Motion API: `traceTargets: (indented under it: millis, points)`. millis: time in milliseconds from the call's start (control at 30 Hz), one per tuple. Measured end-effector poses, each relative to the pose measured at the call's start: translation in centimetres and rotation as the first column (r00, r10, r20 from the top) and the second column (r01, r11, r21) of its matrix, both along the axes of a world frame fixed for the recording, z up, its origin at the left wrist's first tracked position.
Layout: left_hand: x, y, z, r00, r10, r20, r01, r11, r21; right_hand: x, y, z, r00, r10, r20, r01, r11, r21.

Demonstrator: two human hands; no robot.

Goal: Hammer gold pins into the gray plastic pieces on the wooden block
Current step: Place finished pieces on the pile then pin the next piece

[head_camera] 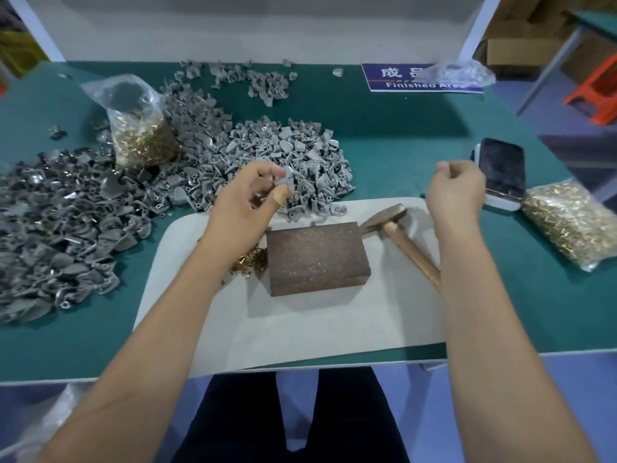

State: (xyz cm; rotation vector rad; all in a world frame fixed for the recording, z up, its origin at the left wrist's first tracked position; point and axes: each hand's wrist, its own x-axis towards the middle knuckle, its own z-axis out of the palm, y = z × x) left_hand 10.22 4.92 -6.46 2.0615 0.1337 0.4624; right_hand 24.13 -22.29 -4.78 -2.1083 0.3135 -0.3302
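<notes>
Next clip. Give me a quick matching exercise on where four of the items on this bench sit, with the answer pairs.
Things:
1. hammer
2. wooden block
3. phone
4. loose gold pins

Places:
A. middle of the white mat
B. far right, beside a flat bag of pins
C. on the mat, right of the block
D. on the mat, left of the block, partly hidden by the left forearm

Pairs: 1-C, 2-A, 3-B, 4-D

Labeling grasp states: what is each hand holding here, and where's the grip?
Left hand pinches a gray plastic piece at its edge, over the pile. Right hand is curled; contents cannot be told. Hammer lies untouched.
</notes>
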Motion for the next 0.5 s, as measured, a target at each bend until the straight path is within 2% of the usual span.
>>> traceTargets:
  millis: [100,200,300,500]
  points:
    - [0.0,0.1,-0.1,0.999,-0.046,0.002,0.046,0.998,0.034,-1.7,0.7,-0.2,0.995,0.103,0.017,-0.099,0.984,-0.146]
    - [0.1,0.3,-0.5,0.998,-0.057,0.003,0.057,0.998,0.041,-2.2,-1.3,-0.5,0.995,-0.042,-0.09,0.01,0.943,-0.333]
    - [0.2,0.3,-0.8,0.999,-0.051,0.003,0.051,0.998,0.041,-1.3,-3.4,-0.2,0.986,-0.058,-0.159,0.002,0.945,-0.328]
    - [0.1,0.2,-0.7,0.998,-0.059,0.006,0.059,0.997,0.042,0.5,-3.9,0.0,0.988,-0.025,-0.154,-0.008,0.978,-0.209]
